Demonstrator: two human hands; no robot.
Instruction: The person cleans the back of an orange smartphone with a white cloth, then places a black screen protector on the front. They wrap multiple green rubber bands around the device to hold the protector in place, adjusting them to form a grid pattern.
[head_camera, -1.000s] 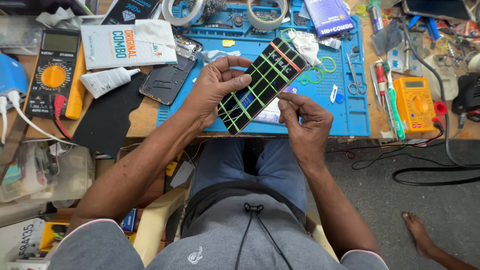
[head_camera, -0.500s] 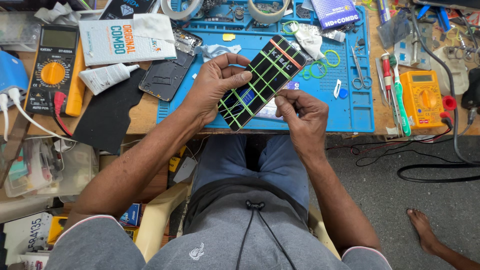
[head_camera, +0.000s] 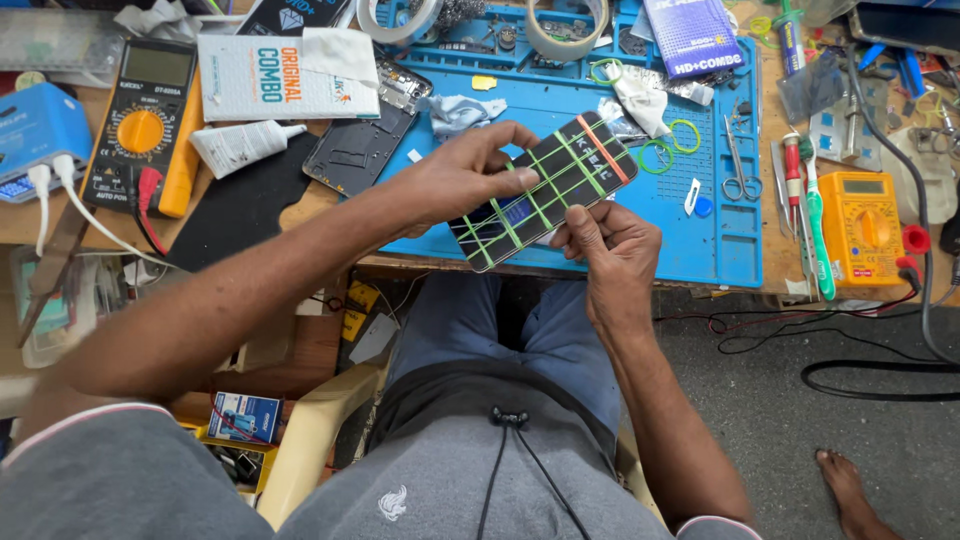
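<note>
Phone: a dark smartphone (head_camera: 545, 190) bound with several green rubber bands and one orange band near its far end is being held tilted above the near edge of the blue work mat (head_camera: 560, 95), its far end pointing up and to the right.
Left hand: the left hand (head_camera: 462, 180) is lying over the phone's near left part, its grip closing on the device with the thumb on the face and the fingers (head_camera: 505, 135) stretching along the upper edge.
Right hand: the right hand (head_camera: 612, 250) is grasping the phone from below at its lower right edge, the thumb pressing on the screen side (the fingertips underneath are hidden).
Surface: the wooden surface (head_camera: 775, 150) is carrying the mat and a crowd of tools.
Left of the mat: a dark multimeter (head_camera: 140, 125) with an orange dial is lying beside a white tube (head_camera: 240, 145), a white box (head_camera: 270, 80) and an opened phone frame (head_camera: 365, 140).
On the mat: a crumpled cloth (head_camera: 455, 110), loose green bands (head_camera: 670, 145) and small scissors (head_camera: 738, 165) are lying well apart from the hands.
Right side: an orange multimeter (head_camera: 865, 225) is sitting just beside a green-handled brush (head_camera: 815, 230).
Far edge: two tape rolls (head_camera: 565, 20) are resting at the mat's top.
Below: the person's blue trousers (head_camera: 520, 330) are showing under the surface, and a bare foot (head_camera: 850, 490) is resting on the grey floor (head_camera: 800, 400).
</note>
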